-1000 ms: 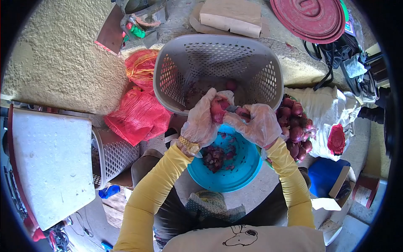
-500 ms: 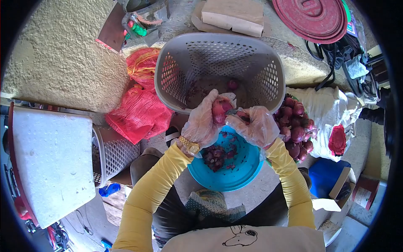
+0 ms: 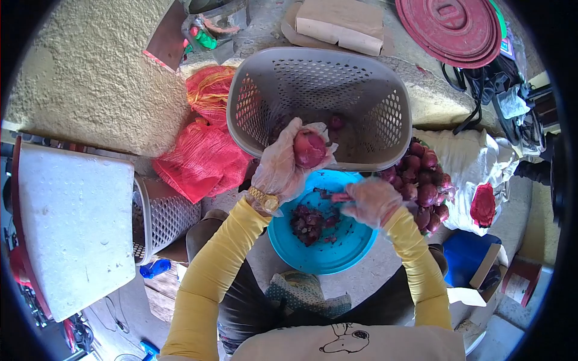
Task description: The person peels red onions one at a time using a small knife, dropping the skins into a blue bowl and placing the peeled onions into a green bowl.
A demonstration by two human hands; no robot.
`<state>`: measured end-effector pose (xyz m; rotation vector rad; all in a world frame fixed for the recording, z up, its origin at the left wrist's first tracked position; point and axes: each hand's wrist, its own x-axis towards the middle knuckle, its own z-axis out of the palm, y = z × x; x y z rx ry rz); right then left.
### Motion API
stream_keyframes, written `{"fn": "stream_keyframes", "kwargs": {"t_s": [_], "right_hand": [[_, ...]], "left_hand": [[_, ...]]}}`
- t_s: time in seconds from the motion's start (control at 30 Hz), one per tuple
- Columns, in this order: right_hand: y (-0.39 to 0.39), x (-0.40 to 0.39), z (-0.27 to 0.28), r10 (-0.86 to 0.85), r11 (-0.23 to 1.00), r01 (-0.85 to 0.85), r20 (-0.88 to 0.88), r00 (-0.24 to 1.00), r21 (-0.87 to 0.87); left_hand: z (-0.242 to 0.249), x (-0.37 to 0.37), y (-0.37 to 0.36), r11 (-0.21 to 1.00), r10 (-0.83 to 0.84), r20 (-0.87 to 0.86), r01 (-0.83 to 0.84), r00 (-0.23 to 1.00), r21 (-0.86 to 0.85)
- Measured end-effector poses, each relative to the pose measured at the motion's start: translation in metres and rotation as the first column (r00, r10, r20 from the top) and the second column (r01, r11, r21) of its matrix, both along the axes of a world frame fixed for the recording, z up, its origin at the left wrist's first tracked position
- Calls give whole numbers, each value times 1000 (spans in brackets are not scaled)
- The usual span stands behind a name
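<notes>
My left hand [image 3: 280, 162], in a clear plastic glove, is closed around a red onion [image 3: 310, 150] at the near rim of the grey basket [image 3: 319, 165]. My right hand [image 3: 374, 201], gloved too, grips a small knife [image 3: 342, 197] with a reddish handle. Its dark blade points left over the blue basin [image 3: 322, 262]. Inside the basin lie onion skins and scraps [image 3: 308, 224]. One red onion [image 3: 336, 123] rests on the basket floor among bits of skin. Many red onions [image 3: 427, 194] are heaped to the right of my right hand.
Red mesh sacks [image 3: 205, 159] lie left of the basket. A white foam board [image 3: 75, 225] and a second perforated basket [image 3: 168, 216] stand further left. On the right are a white sack [image 3: 472, 159] and a blue container [image 3: 466, 253]. A red lid [image 3: 448, 30] and cardboard [image 3: 340, 24] sit behind.
My hands have moved apart. The left has brought the onion slightly up and left toward the basket; the right has lowered the knife over the basin.
</notes>
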<state>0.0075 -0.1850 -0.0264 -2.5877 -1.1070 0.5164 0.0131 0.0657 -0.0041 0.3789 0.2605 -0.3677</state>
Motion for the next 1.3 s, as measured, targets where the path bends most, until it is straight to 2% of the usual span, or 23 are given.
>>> {"fn": "stream_keyframes", "kwargs": {"t_s": [0.07,0.2,0.27,0.3,0.33,0.37,0.4,0.43,0.5,0.57,0.67,0.77,0.8,0.87,0.93,0.97,1.03,1.07,1.1,1.13,1.2,1.27,1.3], "right_hand": [[-20,-19,-42,-11,991,8,-23,1000,-132],[-46,-24,2,143,979,-159,-133,981,-124],[-81,-6,49,-83,979,179,-617,783,95],[-103,-6,63,-326,917,398,-556,764,9],[-135,-10,70,-552,797,602,-473,687,-55],[-194,-16,25,-498,419,733,-540,679,535],[-283,-5,-9,-832,429,788,-146,535,441],[-379,-1,-49,-908,388,822,325,264,416],[-473,-1,-75,-954,-216,626,-299,29,749],[-522,-10,-84,-893,-422,596,-427,-144,683],[-567,-16,-109,-895,-436,731,-336,-293,525],[-592,-7,-127,-961,-254,942,51,-271,218],[-578,-6,-117,-931,-174,983,316,-182,53],[-581,-5,-116,-840,-126,983,541,-36,-131],[-614,-22,-116,-664,-38,799,613,429,-600],[-614,-26,-113,-660,-36,800,615,431,-599],[-611,-34,-105,-756,-134,983,655,-17,-129],[-609,-31,-102,-757,-130,983,653,-14,-130],[-607,-26,-94,-896,-239,947,327,-301,216],[-604,-23,-87,-893,-435,768,-112,-436,471],[-600,-29,-66,-889,-447,722,-169,-426,528],[-595,-12,-24,-749,-566,751,168,-641,340],[-592,-7,-10,-770,-573,758,112,-628,311]], "left_hand": [[-2,-4,-6,1000,-9,1,9,1000,-2],[-1,-7,-24,997,-83,-48,82,995,-9],[0,-7,-28,996,-92,-54,92,994,5],[0,-8,-29,994,-102,-62,103,993,23],[-1,-9,-30,995,-96,-61,97,993,19],[-2,-8,-30,996,-92,-60,93,994,14],[-3,-8,-29,996,-86,-61,87,994,11],[-5,-8,-28,997,-81,-61,82,995,11],[-9,-8,-29,997,-74,-50,72,996,-28],[-7,-10,-29,996,-83,-48,82,995,-23],[3,-10,-31,996,-88,-65,89,994,20],[10,-10,-36,994,-71,-100,79,992,80],[11,-9,-36,991,-67,-116,80,991,109],[5,-7,-35,994,-74,-110,83,991,75],[6,-8,-35,995,-84,-105,89,991,37],[10,-9,-35,996,-78,-99,83,992,40],[10,-9,-35,996,-73,-90,77,993,44],[3,-10,-34,998,-66,-80,68,995,19],[2,-11,-32,998,-59,-71,59,996,-6],[2,-12,-31,998,-57,-68,57,996,-5],[5,-13,-29,999,-40,-98,39,994,-13],[11,-14,-28,999,-38,-109,39,993,11],[13,-14,-28,999,-37,-124,41,992,33]]}}
